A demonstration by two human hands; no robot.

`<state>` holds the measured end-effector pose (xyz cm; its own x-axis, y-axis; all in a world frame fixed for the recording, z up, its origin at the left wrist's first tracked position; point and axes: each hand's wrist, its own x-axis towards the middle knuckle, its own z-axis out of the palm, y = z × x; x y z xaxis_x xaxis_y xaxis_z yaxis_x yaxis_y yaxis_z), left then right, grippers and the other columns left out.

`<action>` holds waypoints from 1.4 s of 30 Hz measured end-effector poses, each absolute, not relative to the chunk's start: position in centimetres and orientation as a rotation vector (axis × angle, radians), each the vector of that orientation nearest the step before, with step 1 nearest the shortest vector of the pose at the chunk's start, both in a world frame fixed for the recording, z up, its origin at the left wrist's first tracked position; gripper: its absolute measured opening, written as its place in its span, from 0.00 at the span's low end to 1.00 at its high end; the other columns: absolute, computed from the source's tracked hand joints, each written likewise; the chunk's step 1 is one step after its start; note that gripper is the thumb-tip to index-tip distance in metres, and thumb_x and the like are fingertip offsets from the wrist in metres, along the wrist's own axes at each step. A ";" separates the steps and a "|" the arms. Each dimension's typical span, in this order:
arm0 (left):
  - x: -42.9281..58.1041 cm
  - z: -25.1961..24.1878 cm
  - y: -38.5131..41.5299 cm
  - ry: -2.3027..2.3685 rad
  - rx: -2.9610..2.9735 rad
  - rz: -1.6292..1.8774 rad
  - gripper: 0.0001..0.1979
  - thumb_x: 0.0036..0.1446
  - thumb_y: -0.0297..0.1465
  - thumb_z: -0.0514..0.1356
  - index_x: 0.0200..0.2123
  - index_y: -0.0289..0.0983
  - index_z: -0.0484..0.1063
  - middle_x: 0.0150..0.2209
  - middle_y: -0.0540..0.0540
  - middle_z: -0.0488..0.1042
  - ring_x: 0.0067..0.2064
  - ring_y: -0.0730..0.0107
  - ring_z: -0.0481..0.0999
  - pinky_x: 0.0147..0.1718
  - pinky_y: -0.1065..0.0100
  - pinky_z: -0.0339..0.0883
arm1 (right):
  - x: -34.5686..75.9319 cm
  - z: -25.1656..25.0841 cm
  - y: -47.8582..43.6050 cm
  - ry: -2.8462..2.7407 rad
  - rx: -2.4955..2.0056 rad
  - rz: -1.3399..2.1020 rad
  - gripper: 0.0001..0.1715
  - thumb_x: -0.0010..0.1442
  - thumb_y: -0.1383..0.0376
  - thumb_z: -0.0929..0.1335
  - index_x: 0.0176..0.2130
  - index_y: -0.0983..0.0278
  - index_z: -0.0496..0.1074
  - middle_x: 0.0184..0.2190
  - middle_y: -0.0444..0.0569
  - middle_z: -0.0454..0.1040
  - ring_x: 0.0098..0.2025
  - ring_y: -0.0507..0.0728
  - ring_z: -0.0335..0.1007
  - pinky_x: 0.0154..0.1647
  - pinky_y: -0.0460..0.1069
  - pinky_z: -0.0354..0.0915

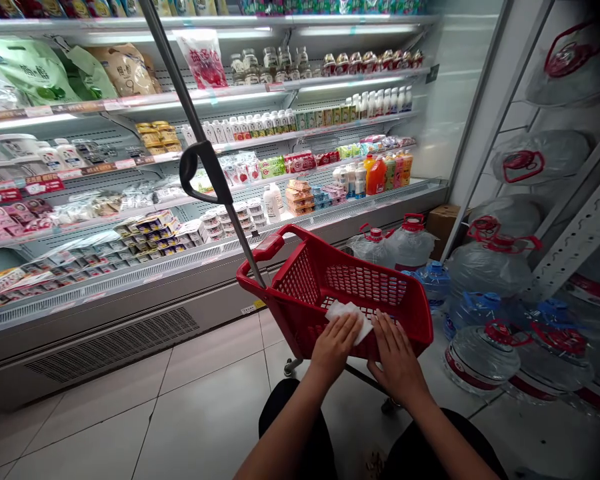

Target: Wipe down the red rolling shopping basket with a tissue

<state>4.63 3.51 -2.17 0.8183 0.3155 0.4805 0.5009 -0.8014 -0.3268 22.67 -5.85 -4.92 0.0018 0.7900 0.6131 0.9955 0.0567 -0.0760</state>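
A red plastic shopping cart (415, 293) with lattice sides stands in front of my knees, its long grey pole with a black handle (207, 173) leaning up to the left. My left hand (336, 345) is closed over a crumpled white wipe (363, 327), pressing it onto the cart's near rim. Part of the wipe spreads past the fingertips into the basket. Just to the right, my right hand (396, 357) lies against the same near side, its fingers stretched out and its thumb lower down. The palms of both hands are hidden.
Beyond the cart runs an open refrigerated shelf (220, 250) stocked with bottles, cups and packs. Large water bottles (483, 357) crowd the floor close on the right, below a rack (573, 243) holding more. Pale floor tiles (205, 400) extend to the left.
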 end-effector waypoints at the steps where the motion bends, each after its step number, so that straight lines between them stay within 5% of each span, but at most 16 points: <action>1: 3.6 -1.8 4.0 -0.627 -2.543 -0.572 0.31 0.70 0.24 0.49 0.74 0.35 0.53 0.75 0.45 0.53 0.74 0.64 0.54 0.71 0.59 0.55 | 23.0 -4.9 -6.0 -1.856 -1.787 -0.530 0.50 0.66 0.63 0.62 0.77 0.68 0.35 0.77 0.56 0.45 0.77 0.65 0.43 0.75 0.64 0.49; 10: -6.6 3.7 9.7 -1.131 -2.231 -0.819 0.32 0.66 0.19 0.49 0.72 0.36 0.58 0.70 0.40 0.63 0.73 0.57 0.59 0.71 0.51 0.58 | 23.9 -5.2 -6.0 -1.849 -1.742 -0.508 0.47 0.68 0.63 0.60 0.77 0.64 0.35 0.75 0.53 0.52 0.75 0.65 0.50 0.75 0.64 0.48; 15: -2.9 1.4 7.8 -1.031 -2.390 -0.746 0.30 0.65 0.19 0.50 0.69 0.33 0.62 0.69 0.41 0.66 0.72 0.60 0.61 0.70 0.55 0.60 | 22.9 -5.7 -5.6 -1.798 -1.739 -0.501 0.47 0.67 0.62 0.60 0.77 0.64 0.36 0.75 0.55 0.52 0.74 0.66 0.51 0.74 0.66 0.47; 21: 1.7 -1.3 4.5 -0.876 -2.533 -0.707 0.31 0.67 0.20 0.50 0.72 0.35 0.58 0.71 0.42 0.62 0.73 0.64 0.59 0.70 0.56 0.60 | 23.2 -5.3 -5.8 -1.845 -1.741 -0.500 0.48 0.66 0.64 0.61 0.77 0.64 0.36 0.75 0.54 0.53 0.74 0.65 0.51 0.74 0.65 0.48; 30: -6.1 4.2 10.3 -1.187 -2.300 -0.711 0.31 0.66 0.19 0.47 0.71 0.36 0.60 0.71 0.42 0.62 0.72 0.60 0.60 0.72 0.51 0.53 | 23.3 -5.1 -5.7 -1.831 -1.721 -0.464 0.48 0.66 0.63 0.60 0.77 0.62 0.36 0.75 0.52 0.52 0.74 0.65 0.51 0.74 0.64 0.49; 42: 4.3 -3.2 4.1 -0.845 -2.522 -0.741 0.31 0.68 0.21 0.48 0.72 0.38 0.57 0.71 0.45 0.63 0.72 0.65 0.60 0.71 0.57 0.56 | 21.7 -4.0 -5.2 -1.902 -1.704 -0.478 0.53 0.63 0.66 0.62 0.77 0.65 0.34 0.76 0.53 0.50 0.75 0.63 0.49 0.74 0.62 0.51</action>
<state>4.29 4.08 -3.23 0.6805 0.4395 0.5863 0.6387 -0.7479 -0.1807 21.69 -5.23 -3.95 -0.0574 0.7963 0.6021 0.9863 0.1386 -0.0894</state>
